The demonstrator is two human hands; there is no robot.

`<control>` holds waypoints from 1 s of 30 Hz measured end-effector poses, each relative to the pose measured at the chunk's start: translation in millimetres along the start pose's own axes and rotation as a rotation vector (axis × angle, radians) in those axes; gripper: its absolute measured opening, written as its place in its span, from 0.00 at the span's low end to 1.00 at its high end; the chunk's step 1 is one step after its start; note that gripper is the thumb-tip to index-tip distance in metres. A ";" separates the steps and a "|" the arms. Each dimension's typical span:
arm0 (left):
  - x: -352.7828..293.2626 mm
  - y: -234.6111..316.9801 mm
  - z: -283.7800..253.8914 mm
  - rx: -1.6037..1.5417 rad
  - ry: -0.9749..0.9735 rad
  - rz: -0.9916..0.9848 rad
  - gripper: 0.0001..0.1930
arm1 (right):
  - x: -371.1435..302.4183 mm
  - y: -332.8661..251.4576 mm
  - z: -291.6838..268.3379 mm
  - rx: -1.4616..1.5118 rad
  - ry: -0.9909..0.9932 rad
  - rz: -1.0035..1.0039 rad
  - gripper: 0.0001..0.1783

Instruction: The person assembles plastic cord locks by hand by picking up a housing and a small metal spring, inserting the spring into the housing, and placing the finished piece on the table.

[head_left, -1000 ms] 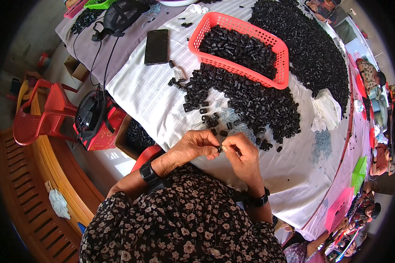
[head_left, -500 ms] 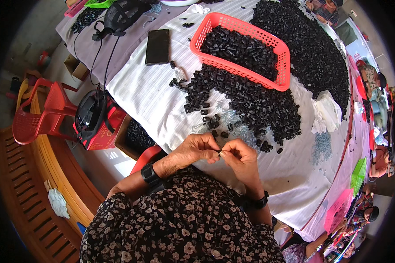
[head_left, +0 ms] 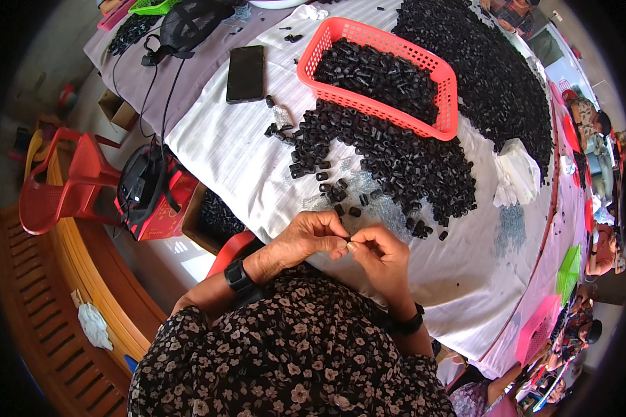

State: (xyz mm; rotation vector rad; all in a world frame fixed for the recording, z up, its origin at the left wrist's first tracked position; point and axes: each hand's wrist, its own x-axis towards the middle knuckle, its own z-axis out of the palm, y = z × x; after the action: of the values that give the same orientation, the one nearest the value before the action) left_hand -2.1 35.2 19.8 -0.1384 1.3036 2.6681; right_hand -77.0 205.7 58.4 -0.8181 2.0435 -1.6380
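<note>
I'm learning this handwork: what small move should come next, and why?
Perhaps ease the right hand slightly aside while the left hand steadies the small dark piece: both hands' fingertips meet at it and mostly hide it from view.

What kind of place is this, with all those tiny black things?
Probably a small workshop where people work by hand. You can see a huge heap of small black parts on the cloth-covered table, a coral-red plastic basket holding more, and other people nearby.
</note>
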 end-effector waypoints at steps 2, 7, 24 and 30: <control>-1.9 4.8 2.6 0.086 0.009 -0.046 0.03 | -1.3 3.7 -2.6 0.126 -0.079 0.145 0.03; -1.9 6.3 2.7 0.135 -0.021 -0.020 0.04 | 1.3 1.2 -5.8 0.157 -0.129 0.187 0.04; -16.3 -2.4 -23.1 -0.032 -0.226 -0.209 0.06 | 21.1 11.0 -32.3 -0.467 -0.192 -0.113 0.06; -15.8 -1.0 -28.7 0.040 -0.335 -0.238 0.06 | 31.9 0.2 -8.1 -0.444 -0.188 -0.127 0.10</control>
State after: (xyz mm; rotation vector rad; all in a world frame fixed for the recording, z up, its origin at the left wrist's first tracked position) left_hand 13.9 11.4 3.9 0.1446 1.1531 2.3391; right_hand -106.2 190.7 61.9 -1.2204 2.2859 -1.1207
